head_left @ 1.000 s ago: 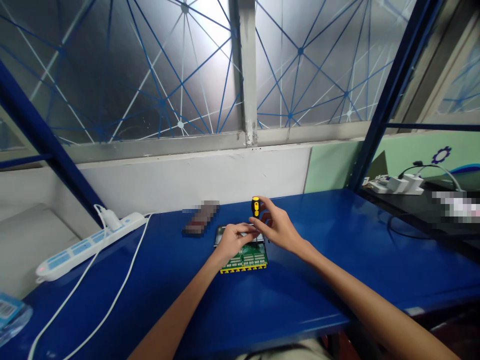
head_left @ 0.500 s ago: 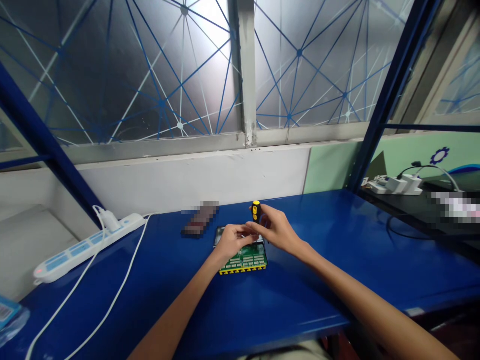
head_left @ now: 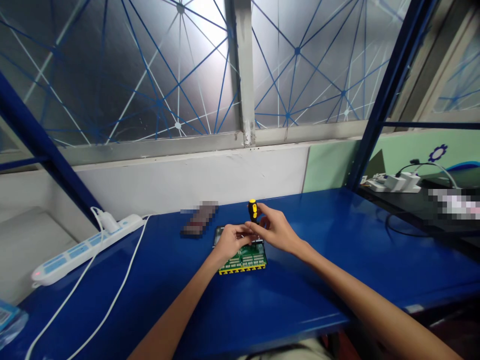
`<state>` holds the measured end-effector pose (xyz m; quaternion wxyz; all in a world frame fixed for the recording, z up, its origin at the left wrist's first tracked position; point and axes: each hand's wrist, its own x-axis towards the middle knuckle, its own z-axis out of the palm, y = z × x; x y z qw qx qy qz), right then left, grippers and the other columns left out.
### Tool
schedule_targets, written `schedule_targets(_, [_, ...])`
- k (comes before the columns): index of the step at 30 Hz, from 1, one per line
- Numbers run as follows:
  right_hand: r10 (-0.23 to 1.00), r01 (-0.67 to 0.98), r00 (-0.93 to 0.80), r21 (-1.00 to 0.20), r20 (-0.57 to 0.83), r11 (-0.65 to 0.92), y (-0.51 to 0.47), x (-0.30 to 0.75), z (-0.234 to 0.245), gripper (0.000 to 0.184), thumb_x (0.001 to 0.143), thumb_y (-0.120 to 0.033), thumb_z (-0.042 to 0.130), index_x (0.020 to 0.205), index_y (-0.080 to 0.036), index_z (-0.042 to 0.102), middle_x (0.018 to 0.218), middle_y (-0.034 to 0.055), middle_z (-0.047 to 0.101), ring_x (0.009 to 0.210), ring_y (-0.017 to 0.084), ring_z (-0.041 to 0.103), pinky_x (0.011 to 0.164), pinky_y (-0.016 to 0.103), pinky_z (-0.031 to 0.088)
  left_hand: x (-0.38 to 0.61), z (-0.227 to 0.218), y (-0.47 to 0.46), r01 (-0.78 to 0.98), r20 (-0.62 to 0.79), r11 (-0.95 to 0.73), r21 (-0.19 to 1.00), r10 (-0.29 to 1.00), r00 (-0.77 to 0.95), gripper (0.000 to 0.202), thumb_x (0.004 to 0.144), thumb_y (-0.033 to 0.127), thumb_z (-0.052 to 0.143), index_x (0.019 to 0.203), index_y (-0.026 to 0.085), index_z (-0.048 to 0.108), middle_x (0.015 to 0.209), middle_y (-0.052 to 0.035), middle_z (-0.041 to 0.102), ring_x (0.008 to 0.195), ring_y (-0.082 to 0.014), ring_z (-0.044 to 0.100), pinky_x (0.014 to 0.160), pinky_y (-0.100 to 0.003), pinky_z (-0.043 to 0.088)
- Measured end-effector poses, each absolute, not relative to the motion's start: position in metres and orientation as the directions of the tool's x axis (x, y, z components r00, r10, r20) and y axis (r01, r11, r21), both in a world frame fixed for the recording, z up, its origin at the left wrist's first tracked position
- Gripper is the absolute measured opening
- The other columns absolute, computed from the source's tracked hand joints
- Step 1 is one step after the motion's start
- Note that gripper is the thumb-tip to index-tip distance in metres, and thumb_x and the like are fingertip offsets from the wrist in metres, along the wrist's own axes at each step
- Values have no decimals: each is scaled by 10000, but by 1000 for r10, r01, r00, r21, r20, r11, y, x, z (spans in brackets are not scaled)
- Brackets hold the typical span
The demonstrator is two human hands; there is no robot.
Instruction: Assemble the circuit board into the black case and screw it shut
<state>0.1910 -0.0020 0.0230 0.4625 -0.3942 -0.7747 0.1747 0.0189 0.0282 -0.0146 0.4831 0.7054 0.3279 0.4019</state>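
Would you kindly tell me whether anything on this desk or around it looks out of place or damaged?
Two oddities: the window post looks stained or chipped near its base, and white cords trail loosely across the left of the blue desk. The screwdriver, roughly upright in the right hand above the circuit board, looks normal.

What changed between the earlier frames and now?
The right hand and the black-and-yellow screwdriver it holds have come down slightly toward the green circuit board; the screwdriver now leans slightly left. Nothing was newly grasped or let go. The left hand and the board stayed put.
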Motion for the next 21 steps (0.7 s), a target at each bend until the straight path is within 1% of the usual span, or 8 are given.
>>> schedule_targets(3, [769,473,-266,-617,582,630,-1,191,22,182,859,-334,602,847,-195,485,642,-32,526,534,101,489,505,243,355,19,-14,28,81,261,-331,940,851,456,248,662,352,789,631,115,722,689,-53,711,600,-152,601,630,-266,492])
schedule_targets(6, [771,490,-270,-607,577,626,0,192,21,177,863,-330,592,814,-198,484,662,-26,526,554,103,484,515,248,351,19,-14,28,86,269,-340,936,853,447,223,672,338,782,667,120,738,691,-48,708,589,-146,593,618,-264,485])
schedule_targets(11, [775,508,-268,-599,573,619,0,193,19,143,860,-314,591,871,-196,511,716,-16,561,559,101,495,527,256,348,19,-17,28,91,270,-343,935,854,444,197,674,334,783,688,141,746,685,-37,705,584,-146,599,612,-270,486])
schedule_targets(15, [774,518,-257,-593,579,616,1,193,19,157,863,-329,587,918,-196,525,752,-5,594,561,103,516,527,257,352,19,-18,28,93,263,-335,938,857,443,206,681,322,785,763,135,756,707,-42,709,589,-148,604,626,-278,493])
schedule_targets(18, [780,520,-253,-600,572,609,1,193,19,167,863,-345,583,910,-196,526,766,6,616,559,104,524,523,254,355,19,-19,28,102,251,-330,939,854,455,228,693,332,781,799,131,760,737,-56,722,641,-172,636,668,-295,511])
schedule_targets(21, [801,516,-245,-626,547,585,2,193,17,184,857,-358,587,921,-197,526,775,9,634,530,97,521,500,246,343,18,-18,28,117,247,-338,934,845,474,251,678,346,791,801,129,765,798,-79,739,750,-215,669,730,-317,520])
